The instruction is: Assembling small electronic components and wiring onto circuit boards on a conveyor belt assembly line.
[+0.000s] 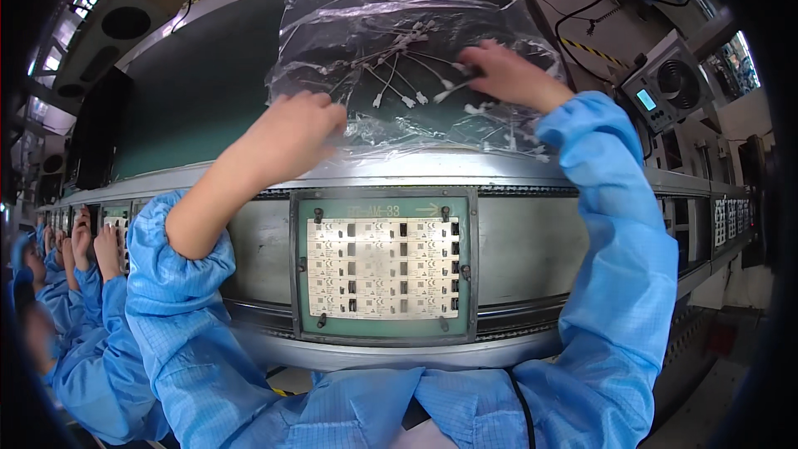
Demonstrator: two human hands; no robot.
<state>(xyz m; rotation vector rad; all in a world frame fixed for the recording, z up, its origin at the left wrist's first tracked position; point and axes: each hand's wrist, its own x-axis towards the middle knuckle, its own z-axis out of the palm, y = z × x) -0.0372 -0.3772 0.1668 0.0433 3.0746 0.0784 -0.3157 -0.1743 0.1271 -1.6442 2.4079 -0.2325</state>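
Right hand: the bare right hand (pixel 507 75), upper right of centre, fingers bunched narrow at the near-right ends of the cables. Contact likely; blur hides whether anything is pinched.
Left hand: the bare left hand (pixel 301 131), left of centre, fingers bent, at the bag's lower left edge. Palm side hidden, can't tell if it grips film.
Cables: thin grey-white cables with small white plastic connectors (pixel 399 51), upper centre, fanned out between the hands, several ends toward the wearer.
Bag: wrinkled clear plastic bag (pixel 320 27), flat under the cables, more white ends at its right.
Handling: I'd steady the film with the left, take one cable by its connector body, not the wire, and lift slowly. Leads cross at the bundle's middle, so a sharp pull could tangle them.
Bench: dark green work surface (pixel 195 91), upper left, under the bag.
Fixture: dark-framed green plate (pixel 384 330), lower centre, bearing a silver-white panel of small rectangular units (pixel 378 266).
Far right: grey box with fan grille and lit display (pixel 661 87).
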